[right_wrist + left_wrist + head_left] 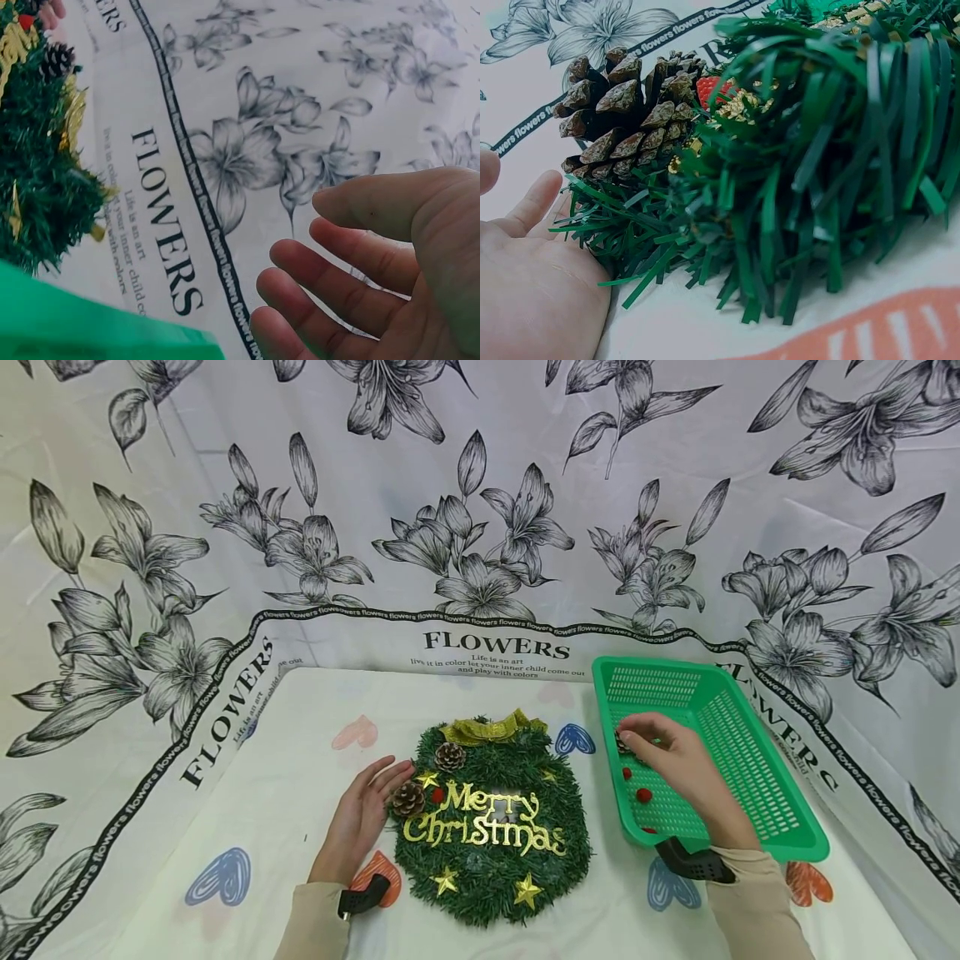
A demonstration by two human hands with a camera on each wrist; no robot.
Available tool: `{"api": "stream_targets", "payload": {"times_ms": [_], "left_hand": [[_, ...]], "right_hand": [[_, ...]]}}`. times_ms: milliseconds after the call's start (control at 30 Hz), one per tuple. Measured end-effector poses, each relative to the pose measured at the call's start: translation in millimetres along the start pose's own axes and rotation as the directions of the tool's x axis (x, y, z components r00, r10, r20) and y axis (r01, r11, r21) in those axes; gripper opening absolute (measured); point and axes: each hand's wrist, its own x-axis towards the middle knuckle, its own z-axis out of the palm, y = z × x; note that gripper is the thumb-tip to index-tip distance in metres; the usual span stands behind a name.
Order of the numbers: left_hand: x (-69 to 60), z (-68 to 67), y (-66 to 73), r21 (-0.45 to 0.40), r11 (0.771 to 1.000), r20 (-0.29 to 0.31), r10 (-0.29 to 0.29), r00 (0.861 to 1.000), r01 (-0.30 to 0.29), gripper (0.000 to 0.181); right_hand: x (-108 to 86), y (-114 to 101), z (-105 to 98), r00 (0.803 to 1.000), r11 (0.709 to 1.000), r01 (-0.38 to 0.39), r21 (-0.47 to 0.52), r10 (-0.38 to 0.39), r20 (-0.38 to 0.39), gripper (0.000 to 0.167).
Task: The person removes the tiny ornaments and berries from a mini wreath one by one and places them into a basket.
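A green Christmas wreath point(491, 877) lies on the table, with gold "Merry Christmas" lettering point(487, 818), gold stars, a gold ribbon bow point(491, 729) and a red pompom point(438, 795). Two pine cones sit on its upper left: one pine cone point(451, 757) near the bow, another pine cone point(626, 112) at the outer edge. Beside that edge is my left hand point(365, 806), palm up with loosely bent fingers, partly behind the greenery in the left wrist view. My right hand point(675, 756) hovers over the green basket point(750, 760), fingers loosely bent, nothing between thumb and fingers point(337, 281).
Inside the basket, a pine cone point(622, 742) lies partly hidden by my right fingertips, near several red pompoms point(643, 795). A flower-printed curtain point(480, 527) hangs behind the table. The white cloth point(262, 827) carries printed hearts.
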Motion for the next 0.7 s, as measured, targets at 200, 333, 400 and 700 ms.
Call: {"api": "stream_targets", "payload": {"times_ms": [200,333,400,700], "left_hand": [[0.1,0.7,0.0,-0.018,1.000,-0.012,-0.003,1.000,0.003,0.061],[-0.8,1.0,0.1,-0.016,1.000,-0.011,0.003,1.000,-0.003,0.061],[-1.3,1.0,0.1,-0.010,1.000,-0.007,0.006,1.000,-0.006,0.060],[-1.9,1.3,0.2,0.008,1.000,-0.002,0.007,1.000,-0.007,0.059]], "right_hand": [[7.5,-13.2,9.0,0.999,1.000,0.027,0.008,-0.027,0.024,0.029],[12.9,-25.0,16.5,0.998,0.999,0.046,0.012,-0.047,0.047,0.027],[15.9,-30.8,20.7,0.997,0.998,0.059,0.009,-0.060,0.055,0.027],[27.8,-49.2,42.2,0.988,0.994,0.096,0.056,-0.102,0.116,0.028]]}}
